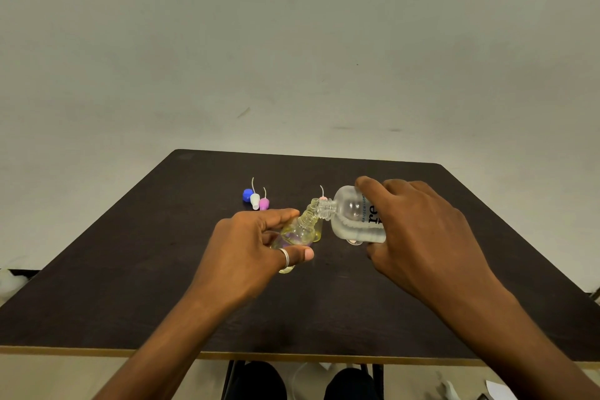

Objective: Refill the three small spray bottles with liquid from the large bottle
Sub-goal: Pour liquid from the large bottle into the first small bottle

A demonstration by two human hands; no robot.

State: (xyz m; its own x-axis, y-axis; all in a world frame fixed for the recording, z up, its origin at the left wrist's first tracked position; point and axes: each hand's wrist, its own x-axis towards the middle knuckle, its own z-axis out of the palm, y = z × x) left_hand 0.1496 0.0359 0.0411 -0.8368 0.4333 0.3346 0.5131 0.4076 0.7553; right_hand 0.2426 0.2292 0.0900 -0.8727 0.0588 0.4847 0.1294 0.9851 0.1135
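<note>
My right hand (418,237) grips the large clear bottle (354,217), tipped on its side with its open neck pointing left. That neck touches the mouth of a small yellowish spray bottle (300,227), which my left hand (253,247) holds tilted toward it. Clear liquid lies along the lower side of the large bottle. Behind the yellowish bottle something purple shows through the glass, and a clear rounded base (354,241) peeks out under the large bottle. Whether these are the other small bottles I cannot tell.
On the dark table (130,286), back left of the hands, lie a blue cap (247,195), a white spray top (255,201) and a pink spray top (264,203) with thin tubes. Another pink spray top (322,197) stands behind the bottle necks. A plain wall is beyond.
</note>
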